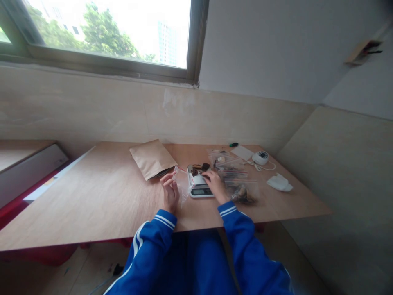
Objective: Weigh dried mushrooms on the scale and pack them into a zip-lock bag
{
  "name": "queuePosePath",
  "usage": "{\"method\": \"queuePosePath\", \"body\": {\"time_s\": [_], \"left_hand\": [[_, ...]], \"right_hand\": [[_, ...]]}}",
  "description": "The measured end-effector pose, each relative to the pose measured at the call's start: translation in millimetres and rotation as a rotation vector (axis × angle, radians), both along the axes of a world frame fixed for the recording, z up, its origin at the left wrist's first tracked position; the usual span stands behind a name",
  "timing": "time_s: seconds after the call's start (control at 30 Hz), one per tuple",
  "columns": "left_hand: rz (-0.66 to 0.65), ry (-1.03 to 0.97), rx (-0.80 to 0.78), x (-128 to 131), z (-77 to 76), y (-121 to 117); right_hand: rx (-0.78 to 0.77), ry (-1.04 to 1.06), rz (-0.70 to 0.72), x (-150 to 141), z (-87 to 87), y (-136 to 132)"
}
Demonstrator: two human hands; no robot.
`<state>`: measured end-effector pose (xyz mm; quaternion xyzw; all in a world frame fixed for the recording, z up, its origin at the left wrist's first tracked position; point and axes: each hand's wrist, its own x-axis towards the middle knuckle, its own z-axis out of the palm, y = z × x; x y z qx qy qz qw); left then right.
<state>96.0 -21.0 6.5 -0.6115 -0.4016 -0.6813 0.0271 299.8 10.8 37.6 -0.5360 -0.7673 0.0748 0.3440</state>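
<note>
- Blue sleeves (159, 237) with white stripes at the cuffs lie nearest the camera, at 6 o'clock, made of smooth sports fabric.
- Left hand (170, 190) rests on the wooden table (101, 196); its fingers are curled and pinch the edge of a clear plastic bag (182, 184), thin and crinkled, with a red strip at the mouth.
- Right hand (216, 185) lies on the small kitchen scale (199, 185), fingers stretched forward and close together, touching dark dried pieces (200, 167) on the platform; whether it grips any piece I cannot tell.
- Scale is white and rectangular, with a grey display facing the person; it stands just at 3 o'clock from the clear bag.
- At 10 o'clock from the scale, a flat brown paper envelope (152, 157) lies, matte and slightly open at its lower edge.
- At 2 o'clock from the right hand, several transparent zip bags (229, 164) with dried contents are piled, glossy.
- Further toward 3 o'clock there are a round white device (260, 157) with a cord and a crumpled white cloth (279, 182).
- Table surface is pale plywood, smooth, with fine grain.
</note>
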Motion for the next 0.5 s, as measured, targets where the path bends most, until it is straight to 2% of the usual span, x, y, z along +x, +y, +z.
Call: {"method": "queuePosePath", "body": {"time_s": [0.1,0.23,0.33,0.5], "left_hand": [[-0.011,-0.018,-0.011,0,-3.4,2],[-0.01,-0.014,-0.009,0,-3.2,1],[0.001,-0.007,-0.003,0,-0.6,0],[-0.003,-0.019,-0.02,1,0.4,0]], "right_hand": [[0.018,0.073,0.022,-3,5.5,-2],[0.008,0.327,0.03,-9,17.5,-5],[-0.062,0.506,0.05,-17,31.9,-8],[-0.13,0.654,0.159,-40,59.3,-18]]}}
